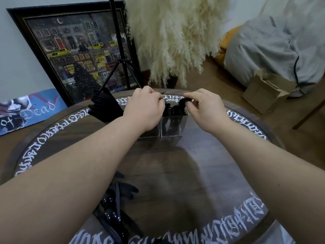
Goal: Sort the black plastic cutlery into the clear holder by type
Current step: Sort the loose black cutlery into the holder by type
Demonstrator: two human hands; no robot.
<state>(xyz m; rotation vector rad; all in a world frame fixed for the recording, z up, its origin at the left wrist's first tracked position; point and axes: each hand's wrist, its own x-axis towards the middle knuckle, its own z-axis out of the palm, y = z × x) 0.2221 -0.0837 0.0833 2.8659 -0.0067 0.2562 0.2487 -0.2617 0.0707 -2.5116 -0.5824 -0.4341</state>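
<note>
left hand [146, 110] hiding clear holder [173, 127], near cutlery [116, 205] partly hidden

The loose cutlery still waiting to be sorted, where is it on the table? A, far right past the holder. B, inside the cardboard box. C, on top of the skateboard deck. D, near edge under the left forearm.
D: the loose cutlery lies in a heap at the table's near edge beside the left forearm, while both hands work at the holder farther away.
</note>
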